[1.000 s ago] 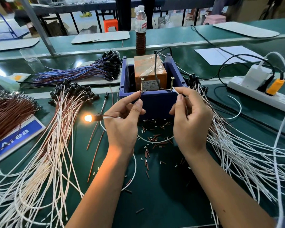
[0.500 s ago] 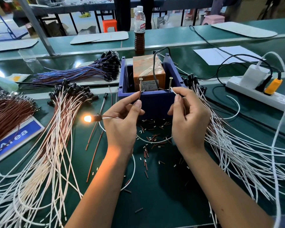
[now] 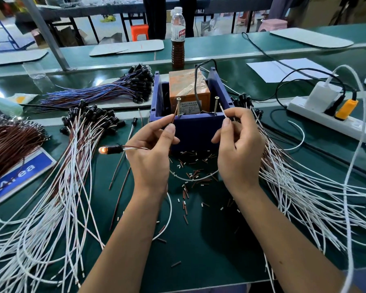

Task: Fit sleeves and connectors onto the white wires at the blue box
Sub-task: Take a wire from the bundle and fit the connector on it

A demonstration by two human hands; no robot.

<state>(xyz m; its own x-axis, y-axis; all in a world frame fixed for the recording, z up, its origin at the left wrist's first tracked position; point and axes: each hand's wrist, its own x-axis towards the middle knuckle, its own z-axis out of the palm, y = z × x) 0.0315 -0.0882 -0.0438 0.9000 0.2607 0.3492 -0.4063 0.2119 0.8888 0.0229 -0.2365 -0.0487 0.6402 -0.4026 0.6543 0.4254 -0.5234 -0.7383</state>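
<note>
While pinching brown lead (image 3: 173, 118) w/ thumb + forefinger, left hand (image 3: 150, 157) keeps its tip against left screw (image 3: 178, 106) on front rim of blue box (image 3: 193, 132); lit lamp (image 3: 110, 149) sticks out left of that hand. Right hand (image 3: 239, 153) pinches white wire (image 3: 223, 109), tip up just beside right screw (image 3: 216, 104), touching or not: can't tell. Orange block (image 3: 188, 87) inside box, white wire piles (image 3: 304, 191) either side, cut sleeve bits (image 3: 190, 176) on green bench (image 3: 199, 250) betw. wrists.
</note>
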